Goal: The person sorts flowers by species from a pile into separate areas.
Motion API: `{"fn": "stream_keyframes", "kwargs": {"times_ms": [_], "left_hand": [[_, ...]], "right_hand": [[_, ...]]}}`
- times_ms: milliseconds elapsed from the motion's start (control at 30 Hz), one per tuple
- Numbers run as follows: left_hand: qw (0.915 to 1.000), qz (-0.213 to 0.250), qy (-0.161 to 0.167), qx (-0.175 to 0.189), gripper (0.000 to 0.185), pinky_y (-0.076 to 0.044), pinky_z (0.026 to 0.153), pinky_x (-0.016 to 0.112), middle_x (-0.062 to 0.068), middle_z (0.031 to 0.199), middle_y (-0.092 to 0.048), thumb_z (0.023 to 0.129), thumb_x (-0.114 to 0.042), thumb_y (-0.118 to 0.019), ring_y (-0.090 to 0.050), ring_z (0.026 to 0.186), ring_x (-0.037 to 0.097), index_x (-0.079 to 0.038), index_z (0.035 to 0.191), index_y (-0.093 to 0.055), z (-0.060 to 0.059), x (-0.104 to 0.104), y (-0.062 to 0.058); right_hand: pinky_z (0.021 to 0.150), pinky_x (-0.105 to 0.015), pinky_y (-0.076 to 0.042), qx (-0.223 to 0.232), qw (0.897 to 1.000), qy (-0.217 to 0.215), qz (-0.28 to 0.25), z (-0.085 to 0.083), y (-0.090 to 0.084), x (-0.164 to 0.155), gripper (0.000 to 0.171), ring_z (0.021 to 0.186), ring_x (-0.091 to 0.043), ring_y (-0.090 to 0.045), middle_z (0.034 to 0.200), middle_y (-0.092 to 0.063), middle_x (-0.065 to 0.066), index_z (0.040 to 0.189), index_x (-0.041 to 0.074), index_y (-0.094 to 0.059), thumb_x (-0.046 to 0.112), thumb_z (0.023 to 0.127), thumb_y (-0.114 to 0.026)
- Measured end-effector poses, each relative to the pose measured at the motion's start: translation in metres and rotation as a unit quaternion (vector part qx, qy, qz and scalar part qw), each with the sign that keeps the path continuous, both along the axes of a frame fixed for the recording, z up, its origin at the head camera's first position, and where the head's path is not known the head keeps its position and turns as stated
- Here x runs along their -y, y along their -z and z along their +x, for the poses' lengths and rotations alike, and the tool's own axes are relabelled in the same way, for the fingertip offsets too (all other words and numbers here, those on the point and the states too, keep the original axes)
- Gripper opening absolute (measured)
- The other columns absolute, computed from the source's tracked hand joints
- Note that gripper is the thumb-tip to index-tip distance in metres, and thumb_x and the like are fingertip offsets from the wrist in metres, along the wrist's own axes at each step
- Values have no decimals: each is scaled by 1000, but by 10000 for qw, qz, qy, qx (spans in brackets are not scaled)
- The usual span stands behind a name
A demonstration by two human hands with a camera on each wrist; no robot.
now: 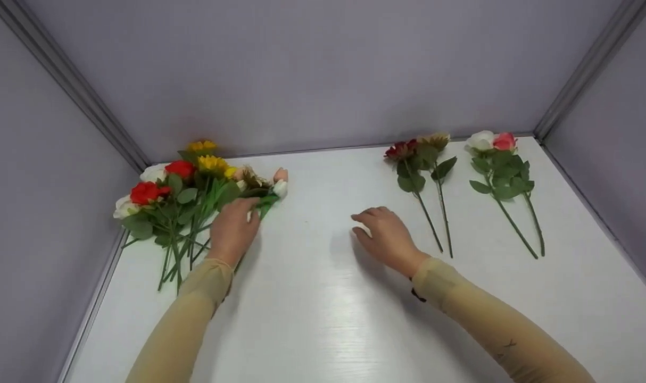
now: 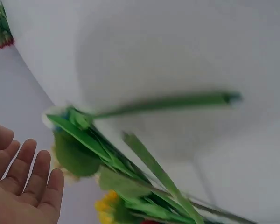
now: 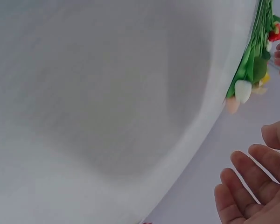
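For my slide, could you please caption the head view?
Left hand on flower pile; right hand hovers open.
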State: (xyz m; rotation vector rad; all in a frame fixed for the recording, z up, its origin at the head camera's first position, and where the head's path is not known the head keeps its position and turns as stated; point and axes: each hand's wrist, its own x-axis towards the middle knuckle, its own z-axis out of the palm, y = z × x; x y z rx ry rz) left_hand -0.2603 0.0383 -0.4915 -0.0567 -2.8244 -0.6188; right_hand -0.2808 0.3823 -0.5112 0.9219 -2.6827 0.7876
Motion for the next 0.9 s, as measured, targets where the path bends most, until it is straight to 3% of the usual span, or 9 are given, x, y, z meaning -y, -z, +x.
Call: {"fn": "stream_keyframes", "kwargs": {"times_ms": [167, 333, 533, 667, 900], "left_hand": [[9966, 7, -782, 267, 31, -54, 84, 59, 21, 122, -68, 103, -13, -56, -63, 109, 42, -1, 129, -68, 4, 54, -2], [9906, -108, -1289, 435, 22, -54, 72, 56, 24, 103, -68, 102, -9, -55, -66, 91, 42, 3, 111, -71, 11, 87, 2], [9835, -47, -1616, 813, 21, -54, 70, 56, 25, 98, -70, 101, -9, -56, -66, 89, 44, 5, 100, -71, 15, 101, 9], [9768, 155, -1856, 1055, 23, -54, 73, 57, 25, 102, -71, 101, -11, -56, -66, 93, 44, 6, 105, -71, 14, 104, 11], [9740, 216, -1894, 1228, 24, -53, 71, 54, 22, 97, -71, 102, -14, -56, -66, 90, 41, 3, 99, -72, 8, 109, 14]], "right_hand": [[108, -47, -44, 50, 9947, -869, 543, 19, -1, 42, 34, 125, -31, -58, 129, -68, -10, 131, 7, -68, 24, 102, -66], [118, -42, -33, 82, 9811, -1532, 1178, 39, -6, 82, 41, 138, -29, -49, 141, -61, -8, 140, 11, -63, 32, 104, -62], [121, -40, -29, -596, 9575, -2291, 1647, 63, -8, 115, 42, 139, -29, -47, 142, -60, -7, 139, 13, -63, 34, 103, -64], [121, -42, -30, -895, 9431, -2618, 1843, 74, -5, 122, 41, 140, -29, -47, 142, -60, -6, 137, 16, -65, 34, 101, -67], [121, -40, -29, -888, 9421, -2665, 1832, 77, -1, 119, 37, 139, -30, -48, 140, -62, -5, 133, 17, -67, 33, 100, -70]]}}
